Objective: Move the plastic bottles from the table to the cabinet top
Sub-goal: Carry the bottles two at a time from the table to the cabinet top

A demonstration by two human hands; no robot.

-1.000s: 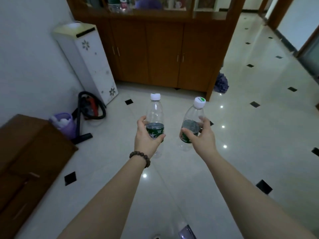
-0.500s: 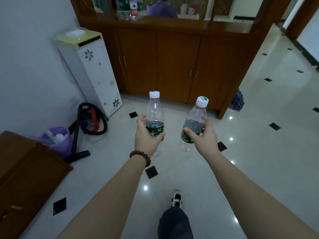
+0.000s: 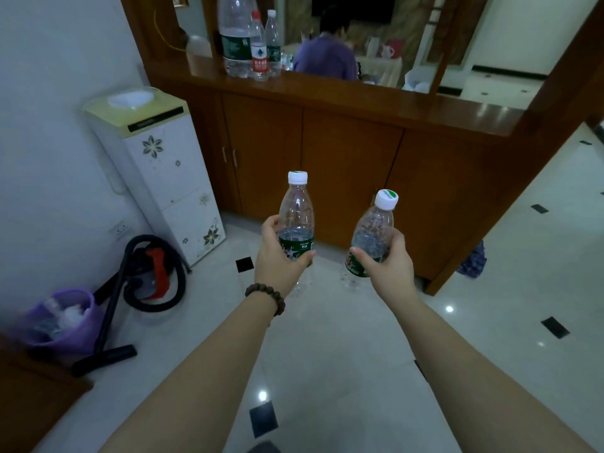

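Bottles (image 3: 296,210) (image 3: 372,235) gripped, one per hand (image 3: 281,256) (image 3: 385,263) — wooden cabinet top (image 3: 359,93) ahead, tiled floor (image 3: 343,338).

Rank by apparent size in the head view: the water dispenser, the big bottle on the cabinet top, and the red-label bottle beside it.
1. Water dispenser, clearly largest.
2. Big bottle, top cropped by the frame.
3. Red-label bottle, smallest.
The dispenser stands nearer the camera, so its lead may be exaggerated.

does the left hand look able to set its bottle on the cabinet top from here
Probably not yet. The left hand grips its bottle out over the floor, short of and below the cabinet top. Nothing blocks the way, and bare wood lies right of the bottles standing there.
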